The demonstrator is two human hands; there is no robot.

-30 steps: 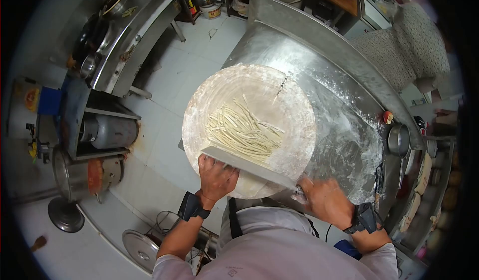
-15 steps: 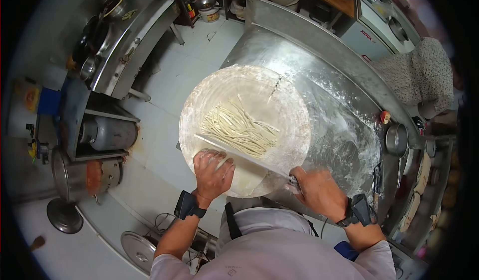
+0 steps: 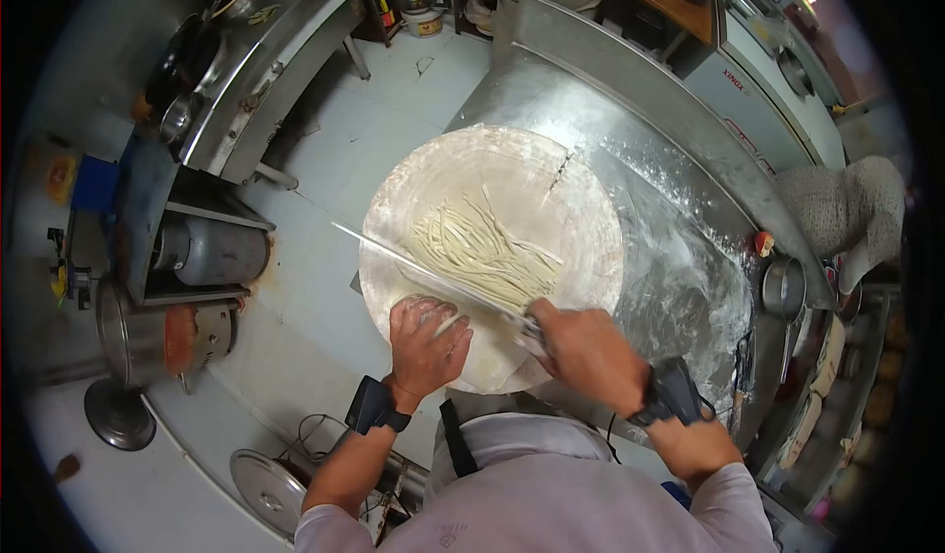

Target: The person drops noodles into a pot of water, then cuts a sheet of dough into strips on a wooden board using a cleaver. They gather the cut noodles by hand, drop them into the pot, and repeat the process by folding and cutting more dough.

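Observation:
On a round, floury wooden board [image 3: 586, 233] lies a loose pile of cut noodles [image 3: 482, 253]. My right hand [image 3: 596, 356] is closed round the handle of a long knife [image 3: 433, 279]. Its blade slants across the board between the noodles and a flat dough sheet [image 3: 489, 363], with the tip past the board's left edge. My left hand [image 3: 428, 346] rests on the dough with curled fingers, close beside the blade. Part of the dough is hidden under that hand.
The board sits on a flour-dusted metal table [image 3: 679, 287]. A small saucepan [image 3: 784, 287] stands at its right. Other people stand beyond the table, one in a patterned top [image 3: 837, 208]. To the left are a metal stove [image 3: 285, 70] and a large pot [image 3: 128, 336].
My right hand and the knife have slid left along the blade's line, so the tip now sticks out past the board. My left hand stays on the dough.

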